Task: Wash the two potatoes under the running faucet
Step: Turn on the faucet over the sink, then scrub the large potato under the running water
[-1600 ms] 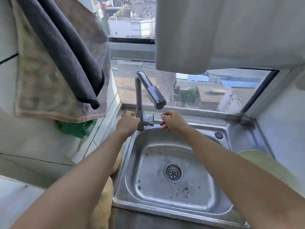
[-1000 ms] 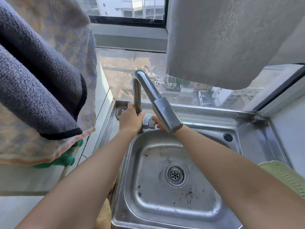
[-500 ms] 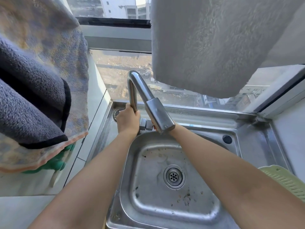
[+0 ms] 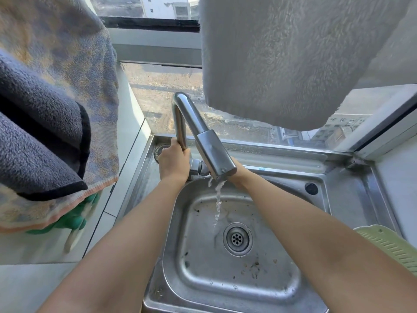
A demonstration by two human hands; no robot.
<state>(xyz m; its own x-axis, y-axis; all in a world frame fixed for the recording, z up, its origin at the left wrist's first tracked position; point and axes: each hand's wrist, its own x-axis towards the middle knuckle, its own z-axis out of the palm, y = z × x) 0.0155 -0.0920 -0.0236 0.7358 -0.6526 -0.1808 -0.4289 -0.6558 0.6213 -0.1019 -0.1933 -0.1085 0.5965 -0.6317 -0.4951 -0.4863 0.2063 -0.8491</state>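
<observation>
A steel faucet arches over the steel sink. A thin stream of water falls from its spout toward the drain. My left hand is wrapped around the base of the faucet's upright pipe. My right hand sits behind the spout at the valve handle and is mostly hidden by the spout. No potatoes are in view.
Towels hang close overhead: a dark blue and patterned one at the left, a white one at the upper right. A pale green colander sits right of the sink. Something green hangs below the left towel. A window is behind.
Water has started running from the spout; before, none flowed. Both hands stay at the faucet base, and my view has moved slightly closer.
</observation>
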